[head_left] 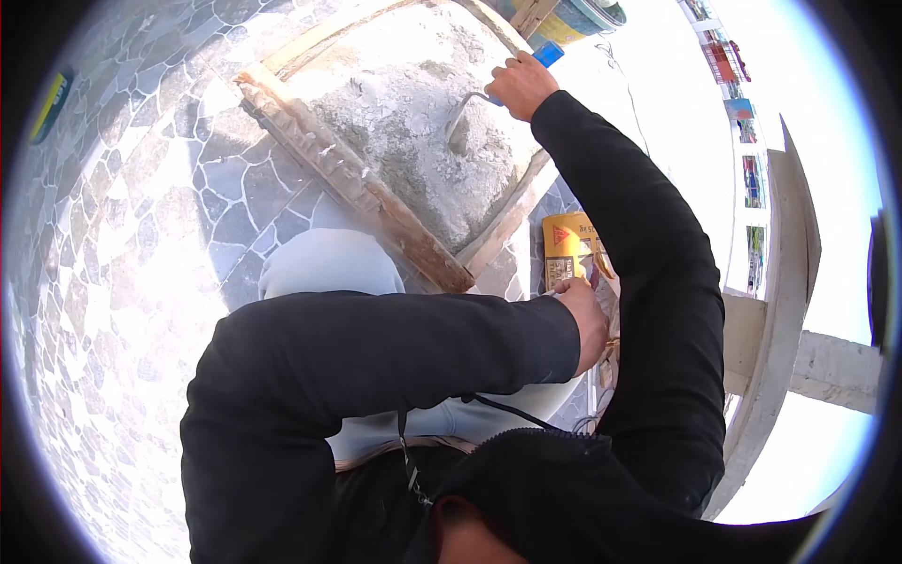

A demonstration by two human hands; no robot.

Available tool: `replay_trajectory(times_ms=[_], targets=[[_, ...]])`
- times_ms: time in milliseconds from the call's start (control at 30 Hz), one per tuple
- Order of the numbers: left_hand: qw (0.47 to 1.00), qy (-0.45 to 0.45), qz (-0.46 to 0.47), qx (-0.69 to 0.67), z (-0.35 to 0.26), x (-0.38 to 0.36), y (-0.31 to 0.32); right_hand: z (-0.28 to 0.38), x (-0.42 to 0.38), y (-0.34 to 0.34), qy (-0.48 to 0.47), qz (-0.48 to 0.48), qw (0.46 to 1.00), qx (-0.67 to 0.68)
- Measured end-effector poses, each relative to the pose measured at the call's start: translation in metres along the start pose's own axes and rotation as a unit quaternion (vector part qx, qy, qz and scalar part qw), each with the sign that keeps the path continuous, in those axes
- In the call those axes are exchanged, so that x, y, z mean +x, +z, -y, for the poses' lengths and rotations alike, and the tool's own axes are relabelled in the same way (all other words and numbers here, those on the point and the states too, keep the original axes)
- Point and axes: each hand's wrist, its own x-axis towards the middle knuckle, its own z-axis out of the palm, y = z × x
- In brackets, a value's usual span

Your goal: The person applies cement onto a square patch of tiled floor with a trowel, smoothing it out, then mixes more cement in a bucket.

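Observation:
My right hand [521, 85] is closed around the blue handle [547, 54] of a trowel. The trowel's bent metal neck [467, 98] reaches down to the grey, powdery mortar mix [395, 117], where its blade is partly buried. A rough wooden frame [362, 193] surrounds the mix. Lower down, my left hand [584, 320] is beside a yellow bag [564, 246] with printed lettering and a torn opening. Its fingers are curled together, and what they hold is too small to make out.
Irregular stone paving [235, 202] spreads under the frame and to the left. A bucket [583, 21] stands beyond the frame's far corner. A yellow and dark object [50, 106] lies at the far left. A pale railing [785, 235] runs along the right.

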Motion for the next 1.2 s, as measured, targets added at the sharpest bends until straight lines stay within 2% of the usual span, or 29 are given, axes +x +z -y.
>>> replay_trajectory(times_ms=[100,200,267,367,433,467,533,600,667,733,800,867,933,967,1000,1067,1133,1200], targets=[[0.997,-0.044,-0.06,-0.015,0.009,0.002,0.003,-0.004,0.045,-0.008,-0.016,-0.024,0.999,-0.016],[0.995,-0.074,-0.067,0.0,0.018,0.006,0.005,-0.004,0.08,-0.02,0.002,-0.092,0.996,0.005],[0.994,-0.083,-0.074,-0.003,0.029,0.012,0.011,0.0,0.102,-0.029,0.008,-0.083,0.997,0.005],[0.993,-0.105,-0.048,-0.021,0.037,0.017,0.017,0.005,0.114,-0.035,0.065,-0.031,0.997,0.009],[0.994,-0.104,-0.004,-0.027,0.039,0.007,0.004,-0.002,0.105,-0.028,0.129,0.021,0.986,0.099],[0.994,-0.103,0.009,-0.029,0.04,0.001,-0.002,-0.008,0.094,-0.025,0.147,0.018,0.979,0.142],[0.995,-0.096,0.005,-0.026,0.041,-0.011,-0.012,-0.016,0.07,-0.022,0.23,0.06,0.95,0.204],[0.995,-0.082,0.0,-0.049,0.045,-0.021,-0.018,-0.016,0.044,-0.031,0.24,0.106,0.932,0.248],[0.996,-0.065,0.0,-0.067,0.047,-0.019,-0.011,-0.01,0.029,-0.024,0.196,0.106,0.938,0.266],[0.996,-0.064,-0.014,-0.061,0.046,-0.016,0.002,0.003,0.028,-0.008,0.176,0.149,0.931,0.283],[0.998,-0.045,0.015,-0.045,0.04,-0.015,-0.007,0.015,0.033,0.008,0.203,0.157,0.918,0.302],[0.993,-0.074,0.084,-0.032,0.04,-0.012,-0.009,0.011,0.039,0.023,0.219,0.163,0.911,0.309],[0.993,-0.071,0.094,-0.022,0.042,-0.01,-0.012,0.007,0.046,0.038,0.246,0.137,0.902,0.327],[0.987,-0.073,0.137,-0.037,0.045,-0.007,-0.016,0.005,0.05,0.045,0.285,0.121,0.891,0.331],[0.979,-0.074,0.181,-0.051,0.047,-0.005,-0.019,0.001,0.053,0.048,0.282,0.118,0.893,0.331],[0.979,-0.088,0.181,-0.039,0.051,-0.007,-0.023,-0.009,0.06,0.056,0.346,0.141,0.874,0.311],[0.977,-0.099,0.185,-0.029,0.054,-0.007,-0.024,-0.021,0.066,0.079,0.349,0.118,0.882,0.293],[0.975,-0.123,0.182,-0.025,0.057,-0.005,-0.022,-0.028,0.071,0.089,0.401,0.13,0.857,0.297]])
